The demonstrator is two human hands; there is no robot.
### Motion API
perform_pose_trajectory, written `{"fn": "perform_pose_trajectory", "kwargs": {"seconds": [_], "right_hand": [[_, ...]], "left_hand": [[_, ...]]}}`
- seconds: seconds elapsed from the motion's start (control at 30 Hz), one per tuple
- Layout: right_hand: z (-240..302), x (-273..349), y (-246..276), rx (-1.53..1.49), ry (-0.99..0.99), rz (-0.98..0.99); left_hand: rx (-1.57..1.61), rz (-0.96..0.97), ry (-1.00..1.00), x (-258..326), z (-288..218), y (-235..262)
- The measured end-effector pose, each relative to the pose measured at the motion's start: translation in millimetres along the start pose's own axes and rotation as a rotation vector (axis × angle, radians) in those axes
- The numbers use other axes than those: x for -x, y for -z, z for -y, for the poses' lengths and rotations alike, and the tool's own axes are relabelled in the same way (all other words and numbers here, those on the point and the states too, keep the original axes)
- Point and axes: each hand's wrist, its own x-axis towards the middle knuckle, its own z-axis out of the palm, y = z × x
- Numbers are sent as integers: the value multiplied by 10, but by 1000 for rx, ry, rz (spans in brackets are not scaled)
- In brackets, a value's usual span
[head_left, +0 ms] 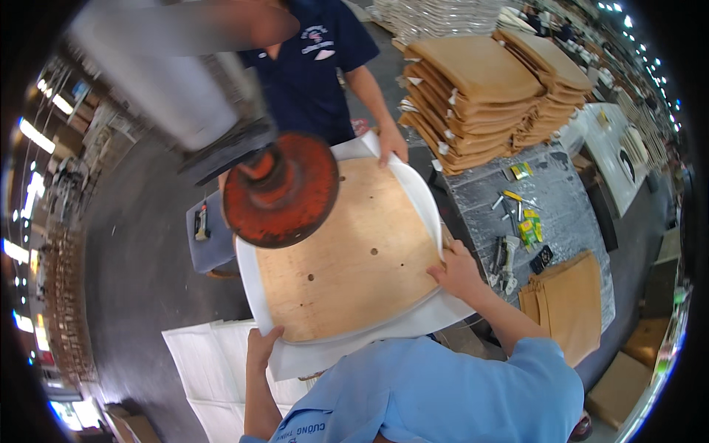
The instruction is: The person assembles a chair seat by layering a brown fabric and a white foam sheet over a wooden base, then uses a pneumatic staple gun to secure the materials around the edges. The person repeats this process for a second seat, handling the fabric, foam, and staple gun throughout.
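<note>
Your left hand (pixel 260 347) grips the near edge of a flat wooden board (pixel 351 255), fingers curled over its rim. Your right hand (pixel 459 272) presses down on the board's right edge, pinching the smooth white sheet (pixel 421 317) folded up from under it. The board is pale, rounded at the corners, with small holes, and lies in the middle in front of you. A round, rusty orange disc (pixel 284 190) rests on its far left corner. Across from you, another person's hand (pixel 393 145) holds the sheet. Soft tan cushions (pixel 480 88) are stacked on the grey table (pixel 569 199).
</note>
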Motion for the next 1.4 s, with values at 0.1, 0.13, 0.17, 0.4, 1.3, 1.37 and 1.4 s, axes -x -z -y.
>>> {"fn": "perform_pose_trajectory", "kwargs": {"seconds": [0.1, 0.13, 0.17, 0.4, 1.3, 1.37, 1.4], "right_hand": [[-84, 6, -28, -47, -28, -16], [-182, -34, -46, -206, -137, -55], [-305, -126, -48, -367, -243, -92], [-805, -538, 65, -1007, -648, 303], [-538, -624, 205, -307, -559, 209], [-592, -592, 171, -252, -476, 147], [-597, -611, 134, -234, -407, 132]], "left_hand": [[39, -8, 20, 21, 26, -20], [57, -7, 27, 0, 27, -30], [75, -8, 37, -25, 31, -43], [192, 15, 58, -28, 105, -83], [281, -159, 4, -145, 374, -157], [224, -159, -28, -153, 352, -205], [203, -188, -32, -127, 349, -190]]}}
